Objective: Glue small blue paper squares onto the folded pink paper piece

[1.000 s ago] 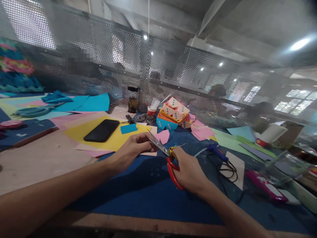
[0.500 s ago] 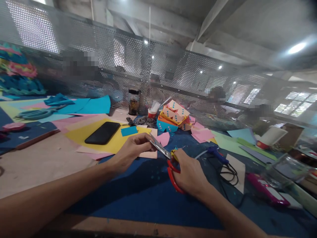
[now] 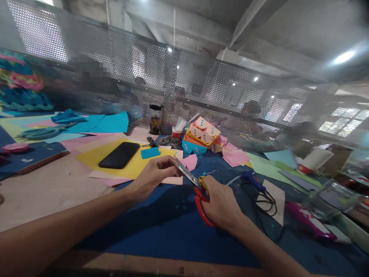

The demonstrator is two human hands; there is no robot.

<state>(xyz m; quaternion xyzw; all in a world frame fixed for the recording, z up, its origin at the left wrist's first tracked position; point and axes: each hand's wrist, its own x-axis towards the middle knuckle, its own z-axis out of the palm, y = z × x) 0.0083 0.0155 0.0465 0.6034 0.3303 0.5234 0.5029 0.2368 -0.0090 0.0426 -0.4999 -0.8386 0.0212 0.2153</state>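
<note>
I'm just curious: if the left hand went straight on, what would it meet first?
Probably the blades of the red-handled scissors, right by the left hand, though depth is unclear.

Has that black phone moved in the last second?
No. The phone lies in the same place on the yellow paper, with no visible shift against the jar; only the whole view shifted slightly.

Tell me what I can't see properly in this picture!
- Head view: whether the left hand pinches something tiny; the hand itself hides it.
- Head view: part of the scissors; the right hand covers it.
- Head view: details behind the mesh screen; mesh and blur hide them.
- Head view: the rest of the frilly blue-and-pink piece; the left edge cuts it off.
</note>
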